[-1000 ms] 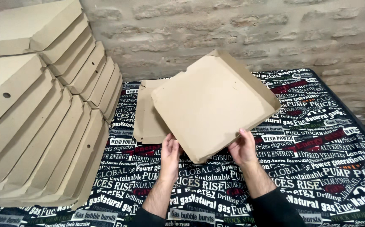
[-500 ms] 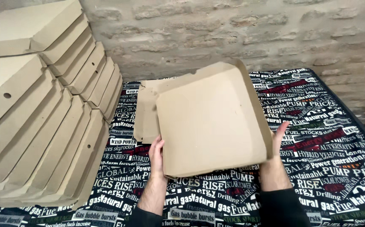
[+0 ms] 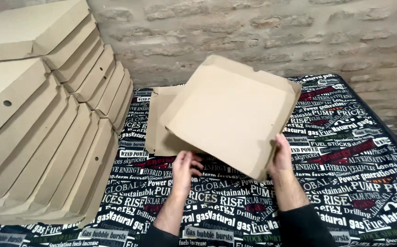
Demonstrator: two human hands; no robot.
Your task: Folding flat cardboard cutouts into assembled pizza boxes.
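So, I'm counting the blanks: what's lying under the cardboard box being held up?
Under the raised cardboard box lies a flat cardboard sheet on the printed cloth. Only its left part shows; the rest is covered, so how many sheets cannot be told.

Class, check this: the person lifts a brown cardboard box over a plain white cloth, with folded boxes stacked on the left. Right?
Not quite. The head view shows the cloth is black with printed words, not plain white. The cardboard box and stacked boxes are as stated.
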